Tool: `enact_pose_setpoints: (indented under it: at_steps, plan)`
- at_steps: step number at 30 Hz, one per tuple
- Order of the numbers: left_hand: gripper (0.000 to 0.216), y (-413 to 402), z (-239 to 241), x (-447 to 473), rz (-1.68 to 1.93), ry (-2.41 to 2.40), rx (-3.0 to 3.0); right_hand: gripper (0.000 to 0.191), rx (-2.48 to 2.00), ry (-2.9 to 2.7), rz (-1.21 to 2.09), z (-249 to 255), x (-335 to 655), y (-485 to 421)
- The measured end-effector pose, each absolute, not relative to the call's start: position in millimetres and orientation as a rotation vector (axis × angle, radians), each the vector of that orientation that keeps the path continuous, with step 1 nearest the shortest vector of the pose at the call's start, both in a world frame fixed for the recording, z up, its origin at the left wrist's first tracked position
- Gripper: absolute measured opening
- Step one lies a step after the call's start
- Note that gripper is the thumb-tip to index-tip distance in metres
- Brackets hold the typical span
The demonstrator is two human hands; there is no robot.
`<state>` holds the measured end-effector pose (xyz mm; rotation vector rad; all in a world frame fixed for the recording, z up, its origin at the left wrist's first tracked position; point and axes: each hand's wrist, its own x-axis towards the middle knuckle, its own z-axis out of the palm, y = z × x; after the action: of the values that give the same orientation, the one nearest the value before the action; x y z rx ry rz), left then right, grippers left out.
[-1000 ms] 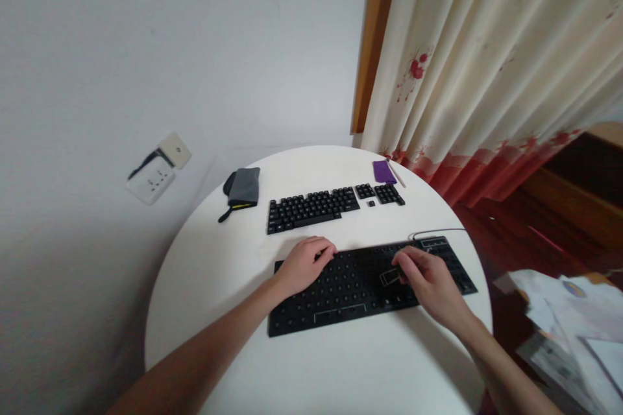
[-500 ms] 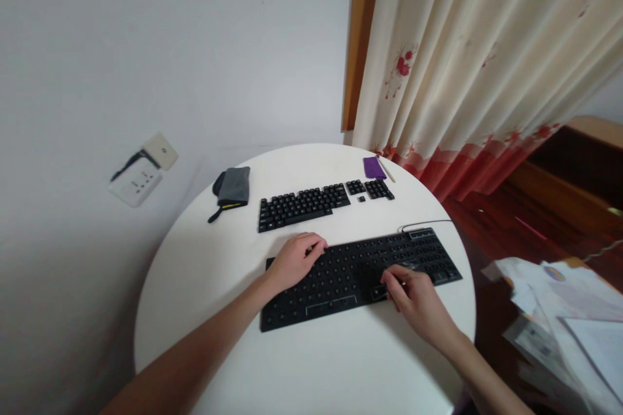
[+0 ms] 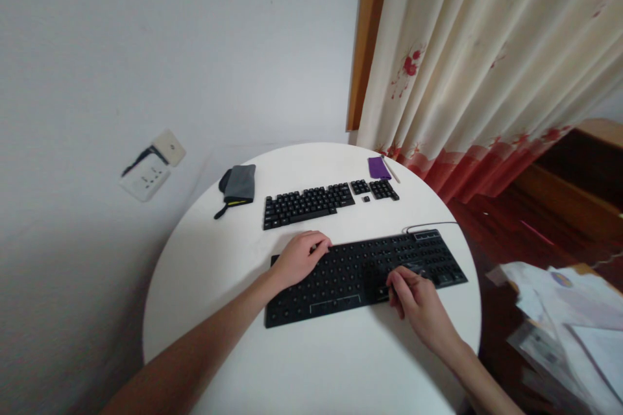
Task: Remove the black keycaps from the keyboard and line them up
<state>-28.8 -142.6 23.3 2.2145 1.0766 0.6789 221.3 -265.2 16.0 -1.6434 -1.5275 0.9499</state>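
A black keyboard [image 3: 350, 272] lies across the round white table [image 3: 311, 363], its surface showing rows of small studs. My left hand [image 3: 299, 259] rests on its upper left corner with the fingers curled over the edge. My right hand [image 3: 416, 301] sits at the lower right part of the keyboard, thumb and fingers pinched together on something small that I cannot make out. Beyond the keyboard, loose black keycaps [image 3: 304, 204] are laid out in rows, with smaller clusters [image 3: 382, 189] to their right.
A grey pouch [image 3: 238, 185] lies at the table's far left, a purple item [image 3: 378, 168] and a thin stick [image 3: 390, 170] at the far right. The keyboard's cable [image 3: 428, 225] runs right. Wall socket [image 3: 146, 178] on the left, curtain [image 3: 487, 65] and papers [image 3: 559, 311] on the right.
My right hand has moved from the keyboard's upper right down to its lower edge and pinched shut. The left hand has stayed on the upper left corner. The view shifted slightly.
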Motion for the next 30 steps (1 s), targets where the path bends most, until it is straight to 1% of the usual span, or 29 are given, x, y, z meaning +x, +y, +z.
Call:
enact_pose_setpoints:
  at_steps: [2, 8, 12, 16, 22, 26, 30]
  plan:
    - [0.03, -142.8, 23.4, -28.7, 0.671, 1.079, 2.225, 0.038, -1.599, -1.395, 1.045, 10.2, 224.9, -265.2]
    - [0.029, -143.1, 23.1, -28.4, 0.678, 1.091, 2.26, 0.043, -1.503, -1.128, 1.143, 5.3, 231.9, -261.7]
    - [0.028, -146.5, 28.0, -27.4, 0.738, 1.056, 2.2, 0.041, -1.424, -1.084, 1.174, 23.0, 227.8, -256.9]
    - [0.024, -154.9, 37.9, -25.8, 0.812, 0.935, 1.934, 0.036, -1.32, -1.158, 1.153, 51.1, 208.8, -237.4]
    - [0.047, -157.0, 38.6, -26.4, 0.868, 0.594, 1.398, 0.028, -1.109, -1.376, 1.135, 77.5, 165.8, -182.6]
    - [0.036, -151.1, 31.5, -28.0, 0.958, 0.581, 1.169, 0.027, -1.024, -1.414, 1.182, 73.1, 146.9, -160.0]
    - [0.028, -148.0, 27.1, -28.3, 0.948, 0.651, 1.144, 0.029, -1.02, -1.402, 1.172, 58.3, 144.3, -160.2]
